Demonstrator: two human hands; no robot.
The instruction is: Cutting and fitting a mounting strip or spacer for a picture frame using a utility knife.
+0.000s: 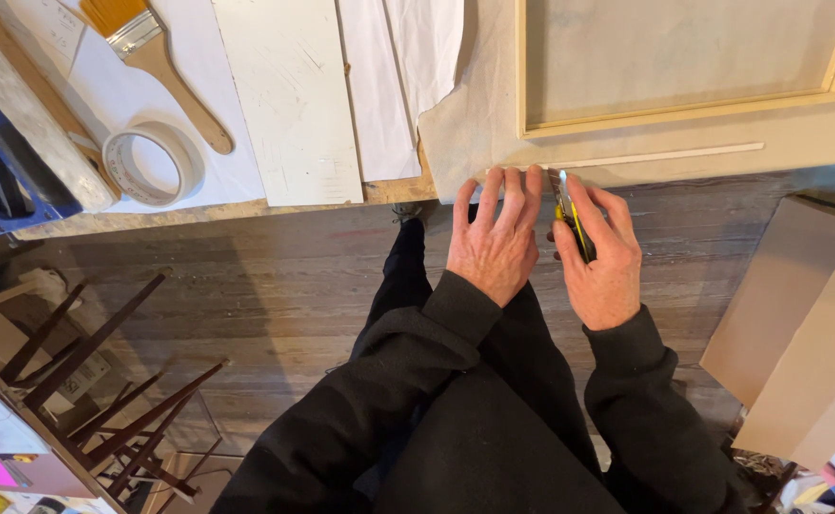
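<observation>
The right hand [606, 257] is closed around a yellow-and-black utility knife [570, 217], whose long axis runs away from the person, blade tip forward, meeting the near edge of the beige canvas sheet [475, 124] that overhangs the worktop [394, 192]. The left hand [496, 238] lies just beside it, on the knife's left, grasping nothing: its fingers are spread and pressed flat on the canvas edge, fingertips in line with the blade tip. The two hands almost touch, with the knife between them. The canvas edge runs left to right, crosswise to the knife. Just beyond the fingertips a thin wooden strip [665, 155] lies parallel to that edge, and farther back sits a wooden stretcher frame [684, 112]. Well off to the left lie a roll of tape [153, 162] and a paintbrush [156, 57].
</observation>
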